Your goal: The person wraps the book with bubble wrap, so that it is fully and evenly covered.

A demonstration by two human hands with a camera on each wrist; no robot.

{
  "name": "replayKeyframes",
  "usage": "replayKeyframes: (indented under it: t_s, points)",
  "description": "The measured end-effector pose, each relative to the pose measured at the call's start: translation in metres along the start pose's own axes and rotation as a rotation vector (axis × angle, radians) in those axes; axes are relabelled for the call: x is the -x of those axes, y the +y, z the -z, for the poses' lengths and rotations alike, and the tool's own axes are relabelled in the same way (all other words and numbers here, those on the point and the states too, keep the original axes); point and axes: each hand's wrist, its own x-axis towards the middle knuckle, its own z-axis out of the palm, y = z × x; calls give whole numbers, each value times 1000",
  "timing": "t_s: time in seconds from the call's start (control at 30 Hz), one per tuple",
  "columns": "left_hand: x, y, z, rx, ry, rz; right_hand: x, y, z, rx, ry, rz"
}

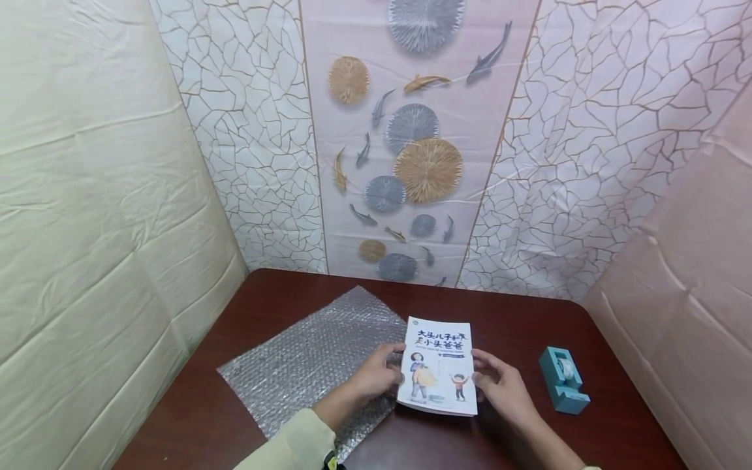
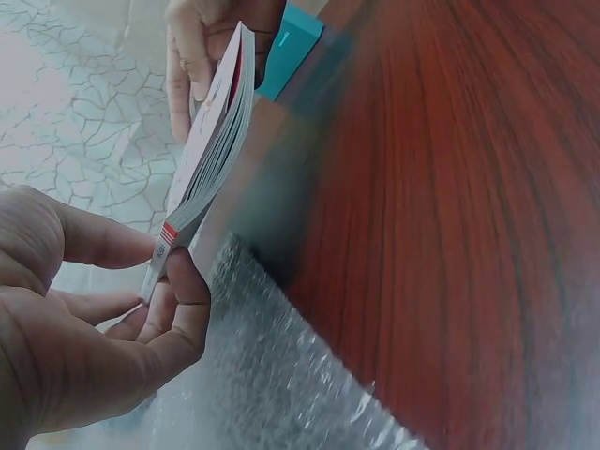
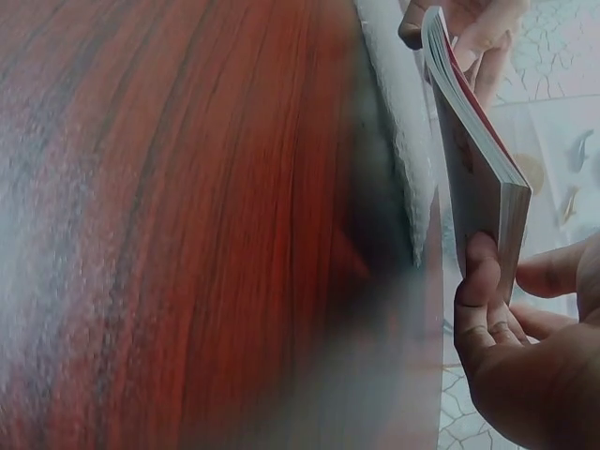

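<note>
A white paperback book (image 1: 437, 365) with Chinese lettering and drawn figures on its cover is held between both hands, raised off the table in the wrist views. At its left edge my left hand (image 1: 375, 375) pinches the spine side, thumb and fingers on opposite faces in the left wrist view. My right hand (image 1: 506, 390) grips the right edge the same way; in the right wrist view the book's page edges (image 3: 459, 94) show above the fingers. A sheet of bubble wrap (image 1: 311, 359) lies flat to the left, partly under my left forearm.
A teal tape dispenser (image 1: 564, 380) stands on the right of the dark red-brown wooden table (image 1: 505, 313). Patterned cloth hangings (image 1: 435, 163) rise behind the table, and pale cloth walls (image 1: 117, 228) stand at both sides.
</note>
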Motion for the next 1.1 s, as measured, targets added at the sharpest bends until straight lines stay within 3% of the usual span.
replayKeyframes:
  t_s: [0.37,0.7,1.1]
  points:
    - [5,3,17,-41,14,15,6,-7,-9,-28,-49,59]
    - [11,4,33,-164,42,-43,4,-14,-24,-16,-86,140]
    - [16,0,58,-229,81,-28,-3,-18,-46,78,-101,210]
